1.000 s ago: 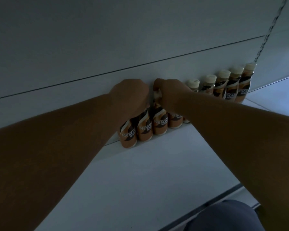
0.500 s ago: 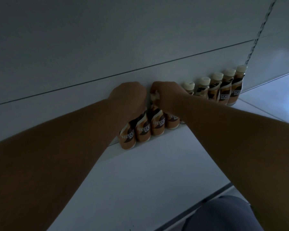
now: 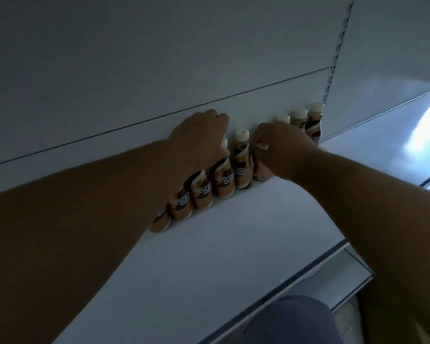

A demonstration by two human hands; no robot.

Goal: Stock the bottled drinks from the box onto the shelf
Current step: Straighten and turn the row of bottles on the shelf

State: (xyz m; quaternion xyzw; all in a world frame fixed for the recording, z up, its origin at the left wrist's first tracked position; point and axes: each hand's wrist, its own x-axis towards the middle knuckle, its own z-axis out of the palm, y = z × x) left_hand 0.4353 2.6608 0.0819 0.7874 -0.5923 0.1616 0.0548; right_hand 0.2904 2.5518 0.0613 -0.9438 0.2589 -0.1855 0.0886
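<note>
Brown-and-cream coffee bottles with pale caps stand in a row along the back of the white shelf (image 3: 233,244). My left hand (image 3: 201,137) lies palm down over the tops of the left bottles (image 3: 204,194), its fingers curled around one neck. My right hand (image 3: 283,150) is closed on the cap and neck of another bottle (image 3: 261,172). Between the two hands one bottle (image 3: 241,165) stands free. More bottles (image 3: 313,125) show beyond my right hand. The box is out of view.
The shelf's back wall (image 3: 159,70) rises right behind the bottles, with a slotted metal upright (image 3: 333,70) at the right end of the row. Bare shelf surface lies in front of the row. A lower shelf edge (image 3: 353,271) and my knee (image 3: 288,319) are below.
My hands, close together before, have moved apart, and a bottle now shows between them. More bottles show under my left forearm. The view has shifted.
</note>
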